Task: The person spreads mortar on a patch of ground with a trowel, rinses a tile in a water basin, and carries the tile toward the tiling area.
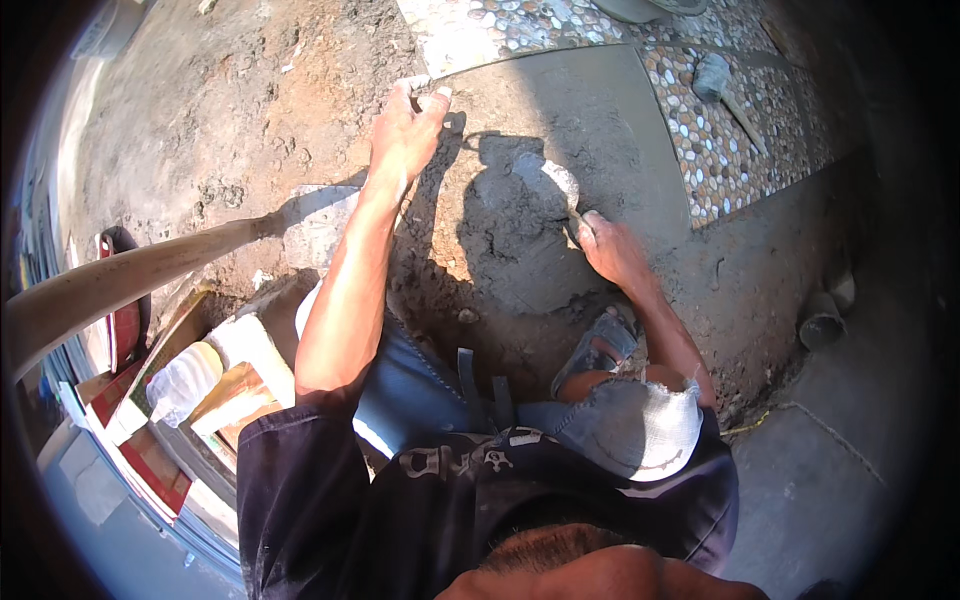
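My right hand [610, 250] grips a trowel [545, 185], its blade coated in pale cement, over a heap of wet grey mortar [515, 255]. My left hand [412, 125] is up at the near edge of a pebble mosaic panel [470, 25], fingers bent and apart, holding nothing that I can see; its fingertips are small in view. A smoothed grey mortar bed [610, 120] lies beside the heap, between pebble panels. A mallet [712, 78] with a pale handle rests on the right pebble panel [730, 175].
A long wooden tool handle [140, 280] crosses the left side. Below it sit stacked boards [170, 460] and a clear plastic container [180, 385]. Dark round containers [822, 320] stand at right on grey concrete. My knees and sandalled foot [600, 355] are close below the mortar.
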A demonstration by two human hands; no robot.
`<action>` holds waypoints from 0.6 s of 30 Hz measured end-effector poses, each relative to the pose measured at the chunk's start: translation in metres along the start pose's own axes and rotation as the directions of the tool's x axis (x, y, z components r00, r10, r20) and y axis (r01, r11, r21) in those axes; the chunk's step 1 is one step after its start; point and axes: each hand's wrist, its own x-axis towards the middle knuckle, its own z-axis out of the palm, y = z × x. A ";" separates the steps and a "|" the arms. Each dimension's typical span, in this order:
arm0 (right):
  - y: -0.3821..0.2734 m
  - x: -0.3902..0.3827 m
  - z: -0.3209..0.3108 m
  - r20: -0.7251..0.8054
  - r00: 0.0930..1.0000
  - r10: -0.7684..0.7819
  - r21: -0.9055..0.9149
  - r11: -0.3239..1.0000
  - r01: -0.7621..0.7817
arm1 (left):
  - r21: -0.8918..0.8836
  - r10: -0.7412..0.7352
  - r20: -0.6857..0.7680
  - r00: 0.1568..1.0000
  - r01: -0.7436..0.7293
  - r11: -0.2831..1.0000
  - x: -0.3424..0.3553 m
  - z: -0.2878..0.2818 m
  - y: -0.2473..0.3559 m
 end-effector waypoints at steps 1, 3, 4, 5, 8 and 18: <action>-0.005 0.002 0.005 -0.037 0.998 -0.042 0.028 0.999 0.043 | -0.011 -0.013 0.014 1.000 0.014 1.000 0.000 0.002 0.003; -0.013 0.009 0.014 -0.114 0.986 -0.123 0.083 0.988 0.133 | 0.003 -0.039 0.033 0.999 0.038 0.999 -0.001 0.001 0.006; -0.020 0.018 0.000 -0.181 0.980 -0.088 0.074 0.992 0.102 | -0.007 -0.027 0.029 0.999 0.027 1.000 -0.001 0.002 0.004; -0.005 0.038 0.002 -0.251 0.967 -0.029 0.020 0.999 0.035 | -0.017 -0.014 0.025 1.000 0.015 1.000 -0.001 0.002 0.003; 0.055 0.095 -0.012 -0.284 0.948 0.145 0.248 0.966 -0.073 | -0.063 0.004 0.026 1.000 -0.002 0.998 0.002 0.004 -0.003; 0.045 0.096 -0.030 -0.098 0.939 0.329 0.389 0.881 -0.268 | -0.011 0.022 0.008 1.000 -0.022 1.000 0.001 0.004 -0.004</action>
